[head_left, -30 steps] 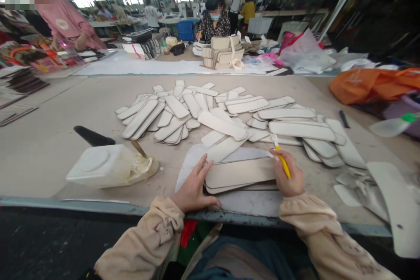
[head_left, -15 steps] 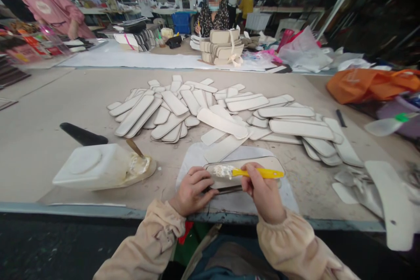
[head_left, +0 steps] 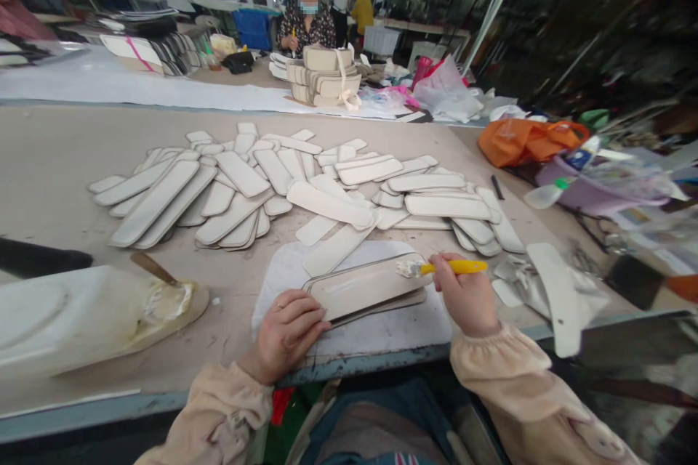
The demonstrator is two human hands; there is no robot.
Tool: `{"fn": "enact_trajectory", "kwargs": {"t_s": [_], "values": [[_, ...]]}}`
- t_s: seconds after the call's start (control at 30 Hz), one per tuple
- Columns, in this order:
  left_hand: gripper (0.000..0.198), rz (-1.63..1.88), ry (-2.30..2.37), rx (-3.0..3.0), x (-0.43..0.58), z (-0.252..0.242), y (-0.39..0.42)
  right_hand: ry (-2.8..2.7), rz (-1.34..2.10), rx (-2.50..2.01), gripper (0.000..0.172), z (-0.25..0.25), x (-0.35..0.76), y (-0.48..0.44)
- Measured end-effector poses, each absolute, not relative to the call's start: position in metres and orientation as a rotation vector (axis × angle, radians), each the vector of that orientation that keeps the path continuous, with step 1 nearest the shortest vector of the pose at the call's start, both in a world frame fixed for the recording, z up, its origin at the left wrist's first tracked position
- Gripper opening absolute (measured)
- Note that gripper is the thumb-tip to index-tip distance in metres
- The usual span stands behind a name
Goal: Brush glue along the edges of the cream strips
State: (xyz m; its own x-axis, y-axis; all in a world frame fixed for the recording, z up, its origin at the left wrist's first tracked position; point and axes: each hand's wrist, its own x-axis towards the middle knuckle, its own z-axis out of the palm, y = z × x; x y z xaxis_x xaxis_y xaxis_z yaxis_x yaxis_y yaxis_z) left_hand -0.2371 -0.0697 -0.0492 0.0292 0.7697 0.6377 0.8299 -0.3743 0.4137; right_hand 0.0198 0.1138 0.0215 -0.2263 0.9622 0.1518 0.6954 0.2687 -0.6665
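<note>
My right hand is closed around a brush with a yellow handle. Its bristles, coated in white paste, touch the right end of a long beige panel with rounded corners. My left hand grips that panel by its left end, fingers on top and thumb along the near edge. Another panel lies under it, on a white sheet. On the left, a white plastic jug lies on its side with white paste at its cut opening, where a brown stick leans.
Beyond my hands spreads a pile of pale panels. A black handle-like thing lies behind the jug. To the right are an orange bag, a purple basin and a curved white piece. A masked person sits opposite, behind stacked panels.
The brush has moved right along the panel, from its left part to its right end. The panel now sits tilted, right end farther away. My view has turned to the right.
</note>
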Motion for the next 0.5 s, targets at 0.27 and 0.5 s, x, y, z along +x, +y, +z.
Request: {"fn": "enact_trajectory", "kwargs": {"t_s": [0.27,0.5], "values": [[0.020,-1.300,-1.703,-2.183,-0.237,-0.051,-0.071,-2.529,-0.161,-1.042,0.023,0.007,-0.002,0.065],[0.016,-1.281,-1.623,-2.218,-0.240,-0.049,-0.070,-2.606,0.282,-0.783,0.023,0.021,-0.056,0.011]]}}
